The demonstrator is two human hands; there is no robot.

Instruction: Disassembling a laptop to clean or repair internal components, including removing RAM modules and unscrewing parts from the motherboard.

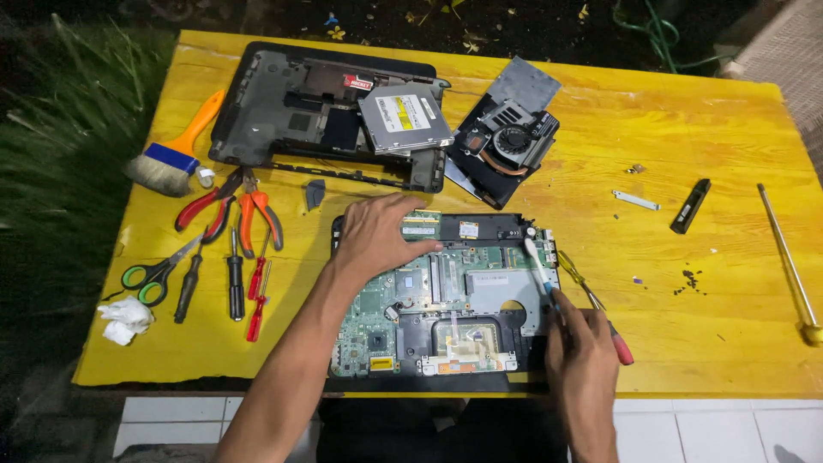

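Motherboard (437, 300), green and bared inside a black laptop base, lying at the near middle of the yellow surface (686, 137). Left hand (377, 236) spread flat, palm down, pressing on the board's upper left corner, fingertips touching a green memory strip (421, 226) at the base's far edge. Right hand (583, 347) at the board's 4 o'clock, closed around a slim white-tipped tool (537, 264), tip resting near the board's upper right corner. Just beside that hand, at 3 o'clock: a screwdriver (596, 304) with yellow shaft end and red handle, lying on the surface.

Further out, at 12 o'clock: a black laptop bottom shell (291, 111) with a silver optical drive (405, 118) laid on it. At 1 o'clock: a cooling fan with copper pipe (507, 141). At 9 o'clock: red-handled pliers (206, 206), orange-handled cutters (259, 219), several small screwdrivers (235, 279), green-handled scissors (154, 276), a crumpled white tissue (125, 319). At 10 o'clock: a paintbrush (171, 159) with orange handle. At 3 o'clock, well apart: a small black bar (690, 206) and a long metal rod (787, 257) with yellow end.
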